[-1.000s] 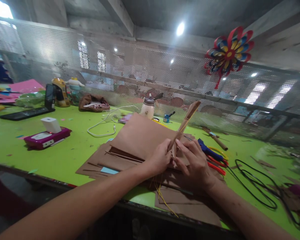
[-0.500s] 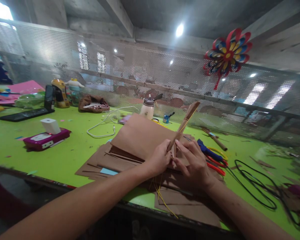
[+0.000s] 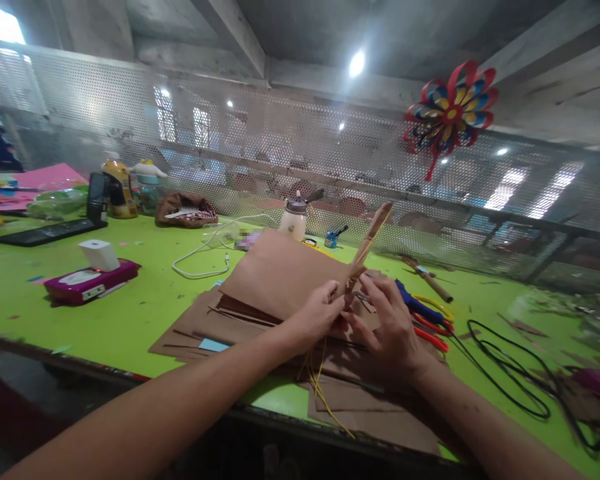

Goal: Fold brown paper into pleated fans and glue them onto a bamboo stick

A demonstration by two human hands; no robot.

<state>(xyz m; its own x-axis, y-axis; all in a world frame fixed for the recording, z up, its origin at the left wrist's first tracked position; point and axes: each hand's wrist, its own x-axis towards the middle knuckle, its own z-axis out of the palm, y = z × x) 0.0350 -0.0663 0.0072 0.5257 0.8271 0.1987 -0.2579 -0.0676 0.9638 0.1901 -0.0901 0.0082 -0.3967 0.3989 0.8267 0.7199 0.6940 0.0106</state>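
A folded strip of brown paper [image 3: 373, 235] stands tilted up to the right, with a thin yellow string [image 3: 379, 233] along its edge. My left hand [image 3: 321, 312] is closed around its lower end. My right hand [image 3: 387, 320] is on the other side, thumb and fingertips bent against the lower part; the exact contact is partly hidden. Below both hands lies a stack of brown paper sheets [image 3: 280, 273]. Loose yellow strings [image 3: 323, 390] hang over the stack's front. Blue-handled pliers [image 3: 415, 303] and red-handled scissors [image 3: 433, 339] rest beside my right hand.
On the green table [image 3: 150, 280] are a purple power strip [image 3: 93, 281] with a white plug, a white cable [image 3: 200, 272], a phone [image 3: 45, 231], a cream bottle [image 3: 293, 219] and a black cable [image 3: 505, 380]. Perforated metal mesh [image 3: 280, 153] rises behind, with a colourful paper pinwheel [image 3: 451, 113].
My right fingertips have shifted slightly away from the upper part of the strip. The strip's lower part is turned a little, and the string now stands off its edge.
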